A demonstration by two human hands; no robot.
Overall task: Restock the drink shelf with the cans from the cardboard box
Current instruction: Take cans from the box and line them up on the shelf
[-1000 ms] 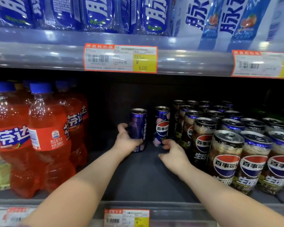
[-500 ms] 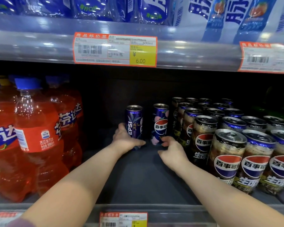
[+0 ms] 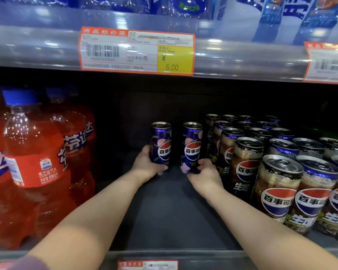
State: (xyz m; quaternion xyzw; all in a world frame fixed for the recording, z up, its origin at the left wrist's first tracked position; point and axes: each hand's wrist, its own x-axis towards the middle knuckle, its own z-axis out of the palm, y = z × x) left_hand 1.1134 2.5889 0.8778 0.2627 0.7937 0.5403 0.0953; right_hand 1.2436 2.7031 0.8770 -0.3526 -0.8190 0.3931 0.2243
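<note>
- The left hand point(image 3: 147, 165) wraps the lower half of the left purple Pepsi can point(image 3: 161, 143), a slim, glossy metal cylinder with a silver top, held upright.
- The right hand point(image 3: 203, 173) curls round the foot of the right purple Pepsi can point(image 3: 192, 145), which has the same shape and finish and pink blotches on its wrap. It is also upright.
- The two cans stand just apart, side by side, deep on the drink shelf point(image 3: 164, 215), whose deck is flat, matte and dark grey. The fingers hide both can bases, so I cannot tell whether they rest on the deck.
- Just beside the right hand's grip, on its outer side, is a tight block of dark Pepsi cans point(image 3: 247, 168), shiny with silver lids. The nearest one almost touches the knuckles.
- Well apart from the left hand's grip, on its outer side, stand clear plastic Fanta bottles point(image 3: 34, 164) with red-orange drink and blue caps.
- Above both grips a price tag point(image 3: 137, 51) reading 6.00 sits behind a glossy clear rail.
</note>
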